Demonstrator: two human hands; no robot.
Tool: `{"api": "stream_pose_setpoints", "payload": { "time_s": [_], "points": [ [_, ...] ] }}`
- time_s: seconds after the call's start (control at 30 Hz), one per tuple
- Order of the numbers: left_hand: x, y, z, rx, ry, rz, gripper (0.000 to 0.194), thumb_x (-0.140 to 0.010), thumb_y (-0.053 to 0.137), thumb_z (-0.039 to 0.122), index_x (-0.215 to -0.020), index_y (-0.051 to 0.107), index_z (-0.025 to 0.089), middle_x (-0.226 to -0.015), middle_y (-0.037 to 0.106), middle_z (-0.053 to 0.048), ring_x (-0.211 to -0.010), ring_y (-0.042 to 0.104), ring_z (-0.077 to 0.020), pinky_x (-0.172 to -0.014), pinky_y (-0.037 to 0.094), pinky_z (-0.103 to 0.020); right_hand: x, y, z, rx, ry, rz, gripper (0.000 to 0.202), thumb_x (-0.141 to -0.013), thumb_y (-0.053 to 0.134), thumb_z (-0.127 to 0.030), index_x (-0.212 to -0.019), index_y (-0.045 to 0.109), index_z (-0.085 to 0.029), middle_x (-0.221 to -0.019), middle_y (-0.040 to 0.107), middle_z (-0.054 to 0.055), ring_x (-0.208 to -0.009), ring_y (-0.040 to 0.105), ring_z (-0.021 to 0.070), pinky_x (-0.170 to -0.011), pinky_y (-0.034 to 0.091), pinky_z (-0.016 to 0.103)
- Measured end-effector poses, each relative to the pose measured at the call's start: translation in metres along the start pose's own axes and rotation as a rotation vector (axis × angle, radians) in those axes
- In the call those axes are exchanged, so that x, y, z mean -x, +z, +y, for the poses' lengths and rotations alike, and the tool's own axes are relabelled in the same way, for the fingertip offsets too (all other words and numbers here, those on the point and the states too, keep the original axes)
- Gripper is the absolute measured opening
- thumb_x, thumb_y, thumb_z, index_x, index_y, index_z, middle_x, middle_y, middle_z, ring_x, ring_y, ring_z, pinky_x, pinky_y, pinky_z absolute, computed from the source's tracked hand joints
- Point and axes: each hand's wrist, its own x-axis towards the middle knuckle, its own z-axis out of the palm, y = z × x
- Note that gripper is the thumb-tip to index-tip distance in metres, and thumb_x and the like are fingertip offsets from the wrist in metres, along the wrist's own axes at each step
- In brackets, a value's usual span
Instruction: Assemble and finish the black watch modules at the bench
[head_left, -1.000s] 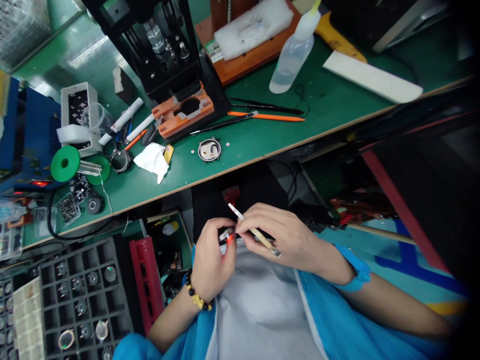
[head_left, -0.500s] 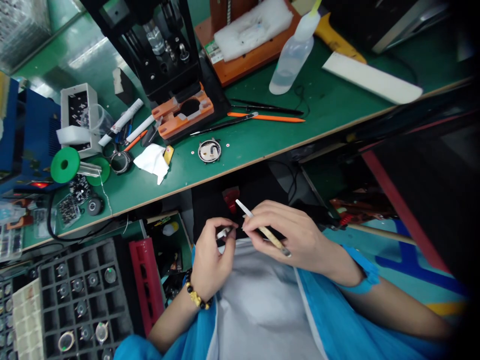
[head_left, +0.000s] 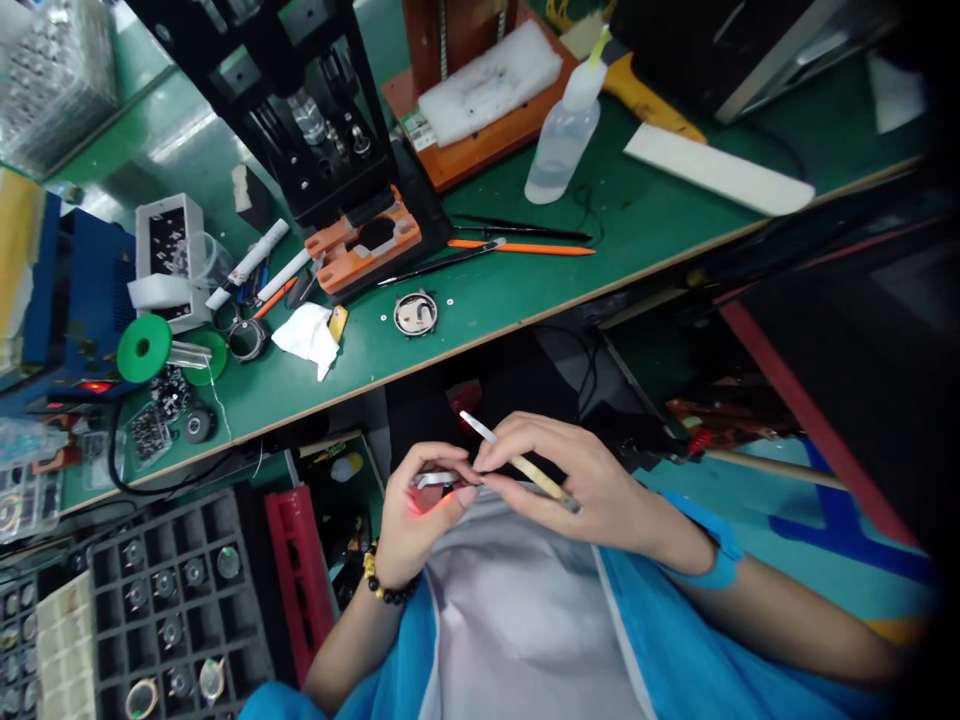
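Close in front of my lap, my left hand (head_left: 424, 525) is closed around a small silver-rimmed watch part (head_left: 436, 480). Red light glows on the palm and thumb below it. My right hand (head_left: 570, 475) holds a slim pale-yellow tool (head_left: 536, 478) with a white tip, lying across the fingers and pointing up and left. Right thumb and forefinger meet the left fingertips at the edge of the watch part; whatever is pinched there is too small to make out. On the bench above lies an open round watch case (head_left: 415, 314), apart from both hands.
A black press with an orange fixture (head_left: 364, 245) stands at the back. Tweezers (head_left: 442, 262), an orange stick (head_left: 547, 248) and a plastic bottle (head_left: 564, 135) lie or stand to its right. Lower left is a compartment tray (head_left: 199, 570) with several watch parts. The bench edge (head_left: 450, 347) runs above my hands.
My left hand has turned, showing more of the silver rim, and red light now glows on it. My right fingertips have come against the left ones. The view has shifted slightly.
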Motion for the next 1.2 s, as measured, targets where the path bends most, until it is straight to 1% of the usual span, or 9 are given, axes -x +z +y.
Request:
{"api": "stream_pose_setpoints", "payload": {
  "time_s": [0.27, 0.43, 0.63, 0.73, 0.83, 0.97, 1.03, 1.1, 1.2],
  "points": [
    [-0.002, -0.003, -0.004, -0.076, 0.012, 0.057, 0.026, -0.083, 0.087, 0.028, -0.108, 0.079, 0.023, -0.094, 0.075, -0.003, -0.087, 0.071, -0.0148, -0.080, 0.057, -0.023, 0.001, 0.002, -0.005, -0.029, 0.036, -0.015, 0.015, -0.098, 0.066, -0.013, -0.111, 0.066, -0.020, -0.104, 0.075, 0.004, -0.095, 0.070, 0.0152, -0.085, 0.057, 0.029],
    [-0.006, -0.001, -0.002, -0.243, 0.049, 0.222, 0.010, -0.087, 0.083, 0.030, -0.088, 0.081, 0.020, -0.084, 0.076, -0.004, -0.078, 0.071, -0.0146, -0.070, 0.056, -0.022, 0.000, 0.002, -0.007, -0.033, 0.040, -0.031, 0.015, -0.098, 0.066, -0.014, -0.111, 0.068, -0.019, -0.105, 0.077, 0.004, -0.096, 0.071, 0.0139, -0.087, 0.057, 0.026],
    [-0.011, 0.004, 0.012, -0.547, 0.372, 0.197, 0.009, -0.089, 0.077, 0.016, -0.083, 0.080, 0.022, -0.078, 0.076, -0.002, -0.070, 0.071, -0.0147, -0.066, 0.056, -0.022, -0.004, -0.009, -0.010, 0.037, 0.097, -0.081, 0.012, -0.100, 0.065, -0.024, -0.107, 0.073, -0.017, -0.099, 0.078, 0.005, -0.090, 0.073, 0.0161, -0.083, 0.056, 0.028],
    [-0.013, 0.010, 0.013, -0.528, 0.463, 0.128, 0.011, -0.090, 0.075, 0.018, -0.079, 0.076, 0.021, -0.071, 0.073, -0.001, -0.064, 0.066, -0.0156, -0.062, 0.053, -0.025, -0.007, -0.023, -0.015, 0.035, 0.116, -0.116, 0.016, -0.101, 0.066, -0.030, -0.102, 0.074, -0.016, -0.094, 0.079, 0.005, -0.087, 0.073, 0.0156, -0.081, 0.055, 0.026],
    [-0.016, 0.018, 0.010, -0.407, 0.391, 0.129, 0.030, -0.095, 0.070, 0.032, -0.068, 0.070, 0.020, -0.060, 0.064, -0.001, -0.057, 0.059, -0.0157, -0.058, 0.046, -0.027, -0.008, -0.044, -0.021, 0.031, 0.146, -0.060, 0.023, -0.106, 0.057, -0.032, -0.100, 0.073, -0.017, -0.093, 0.079, 0.005, -0.087, 0.073, 0.0145, -0.081, 0.055, 0.025],
    [-0.022, 0.021, 0.005, -0.308, 0.239, 0.177, 0.048, -0.096, 0.067, 0.048, -0.058, 0.063, 0.019, -0.054, 0.060, -0.002, -0.056, 0.055, -0.0153, -0.058, 0.043, -0.027, -0.013, -0.085, -0.017, 0.204, 0.169, 0.357, 0.022, -0.109, 0.050, -0.033, -0.112, 0.066, -0.018, -0.080, 0.074, 0.001, -0.070, 0.068, 0.0125, -0.068, 0.052, 0.024],
    [-0.026, 0.019, 0.002, -0.289, 0.113, 0.222, 0.051, -0.090, 0.073, 0.056, -0.058, 0.062, 0.018, -0.055, 0.061, -0.002, -0.055, 0.054, -0.0144, -0.057, 0.042, -0.026, -0.025, -0.109, -0.009, 0.420, 0.116, 0.513, 0.019, -0.107, 0.055, -0.034, -0.113, 0.066, -0.020, -0.088, 0.075, 0.003, -0.078, 0.070, 0.0157, -0.075, 0.055, 0.028],
    [-0.029, 0.015, -0.002, -0.274, -0.021, 0.264, 0.054, -0.083, 0.077, 0.064, -0.060, 0.063, 0.017, -0.056, 0.062, -0.002, -0.052, 0.050, -0.0124, -0.053, 0.039, -0.024, -0.041, -0.129, 0.003, 0.665, 0.051, 0.532, 0.020, -0.105, 0.059, -0.035, -0.115, 0.068, -0.021, -0.107, 0.076, 0.008, -0.102, 0.071, 0.0233, -0.094, 0.056, 0.040],
    [-0.030, 0.009, -0.011, -0.182, -0.157, 0.324, 0.059, -0.071, 0.084, 0.071, -0.067, 0.066, 0.015, -0.060, 0.065, -0.004, -0.053, 0.049, -0.0105, -0.048, 0.032, -0.020, -0.067, -0.148, 0.021, 0.945, 0.008, 0.425, 0.032, -0.105, 0.059, -0.037, -0.130, 0.066, -0.019, -0.131, 0.069, 0.014, -0.127, 0.061, 0.0328, -0.110, 0.050, 0.055]
  ]
}}
